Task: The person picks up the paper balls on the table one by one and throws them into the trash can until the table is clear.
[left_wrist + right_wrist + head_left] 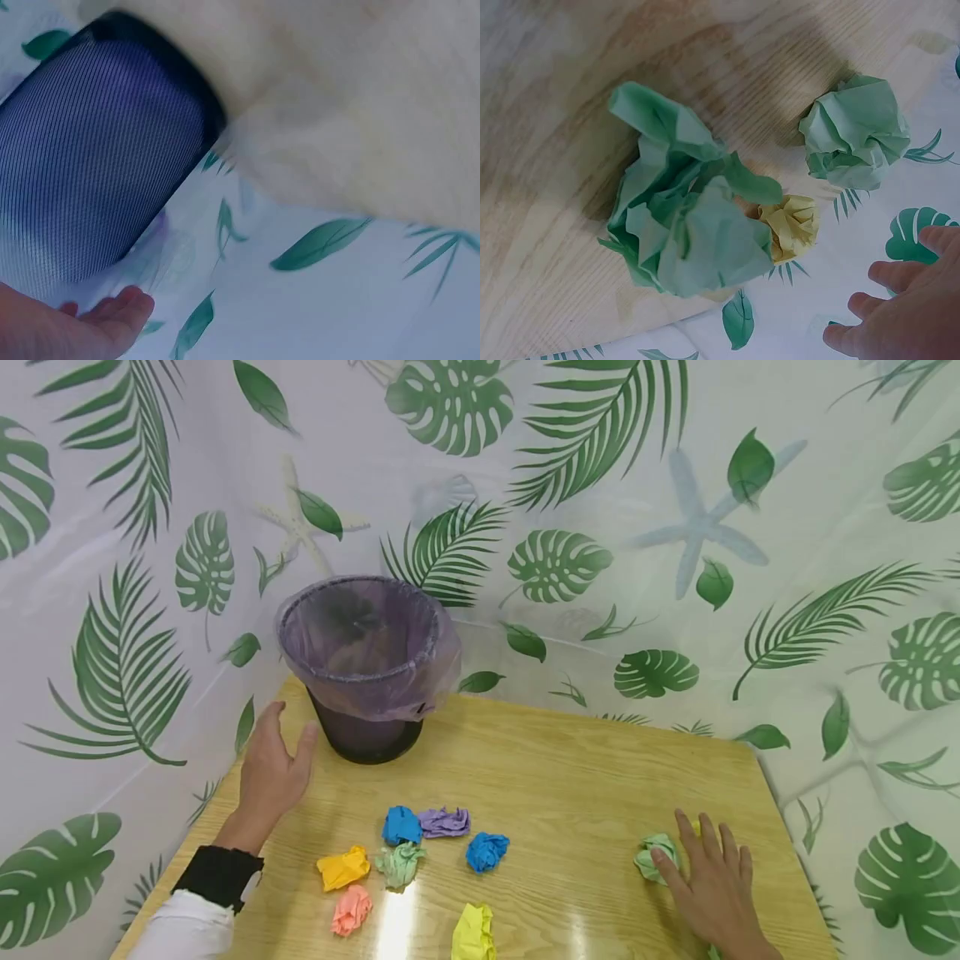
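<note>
My left hand (273,768) is held beside a dark mesh waste bin (363,739) with a translucent purple liner over its rim. Its thumb stands apart from the fingers and nothing is in it. In the left wrist view the bin's mesh wall (97,150) fills the upper left. Over at the right of the table, my right hand (712,885) spreads its fingers beside a crumpled green paper ball (657,858), holding nothing. The right wrist view shows two green paper balls, one large (697,232) and one farther off (855,135), with a yellow paper ball (791,229) between them.
On the wooden table (570,777) lie blue (487,852), purple (444,822), orange (343,868), pink (351,910), green (401,864) and yellow (473,932) crumpled papers. A leaf-patterned curtain (465,635) rises behind the table.
</note>
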Action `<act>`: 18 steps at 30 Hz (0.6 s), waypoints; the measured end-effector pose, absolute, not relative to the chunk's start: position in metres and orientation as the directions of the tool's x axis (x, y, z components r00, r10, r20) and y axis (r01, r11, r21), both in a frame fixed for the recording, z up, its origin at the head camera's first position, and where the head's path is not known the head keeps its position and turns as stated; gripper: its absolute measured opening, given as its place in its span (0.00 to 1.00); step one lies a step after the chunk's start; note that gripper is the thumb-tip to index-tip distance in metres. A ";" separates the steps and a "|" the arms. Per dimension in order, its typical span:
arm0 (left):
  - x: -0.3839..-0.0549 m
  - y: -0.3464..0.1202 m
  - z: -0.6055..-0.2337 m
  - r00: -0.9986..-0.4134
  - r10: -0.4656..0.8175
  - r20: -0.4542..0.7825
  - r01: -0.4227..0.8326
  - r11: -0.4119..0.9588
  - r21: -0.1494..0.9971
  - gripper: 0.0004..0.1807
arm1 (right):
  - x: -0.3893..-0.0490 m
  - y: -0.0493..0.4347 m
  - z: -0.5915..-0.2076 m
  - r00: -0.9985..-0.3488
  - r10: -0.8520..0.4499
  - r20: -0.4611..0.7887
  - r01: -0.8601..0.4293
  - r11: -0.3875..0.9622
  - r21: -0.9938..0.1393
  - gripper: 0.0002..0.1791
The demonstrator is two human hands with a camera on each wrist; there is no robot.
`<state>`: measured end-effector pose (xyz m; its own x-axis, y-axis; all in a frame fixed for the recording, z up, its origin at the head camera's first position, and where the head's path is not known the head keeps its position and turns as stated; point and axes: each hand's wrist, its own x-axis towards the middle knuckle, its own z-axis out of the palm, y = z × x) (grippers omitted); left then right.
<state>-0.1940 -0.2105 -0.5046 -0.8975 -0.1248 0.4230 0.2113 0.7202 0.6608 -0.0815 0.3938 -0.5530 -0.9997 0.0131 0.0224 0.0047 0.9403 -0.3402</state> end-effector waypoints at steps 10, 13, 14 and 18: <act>-0.228 -0.212 -0.451 -0.865 -0.246 0.437 0.171 0.675 0.718 0.47 | -0.079 0.394 -0.551 -0.999 0.018 0.034 0.006 0.942 -0.335 0.43; -0.234 -0.213 -0.442 -0.877 -0.248 0.412 0.156 0.665 0.731 0.48 | -0.078 0.393 -0.550 -0.999 0.016 0.039 0.002 0.942 -0.337 0.43; -0.236 -0.213 -0.439 -0.881 -0.249 0.402 0.150 0.659 0.737 0.49 | -0.078 0.393 -0.551 -0.999 0.015 0.044 -0.001 0.941 -0.337 0.43; -0.240 -0.214 -0.431 -0.908 -0.243 0.340 0.107 0.650 0.752 0.49 | -0.078 0.393 -0.551 -0.998 0.008 0.059 -0.013 0.940 -0.341 0.43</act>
<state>-0.2401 -0.2136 -0.4306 -0.9083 -0.2434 0.3402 0.1075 0.6502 0.7521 -0.0780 0.3930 -0.5509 -0.9982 0.0081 0.0592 -0.0126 0.9400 -0.3410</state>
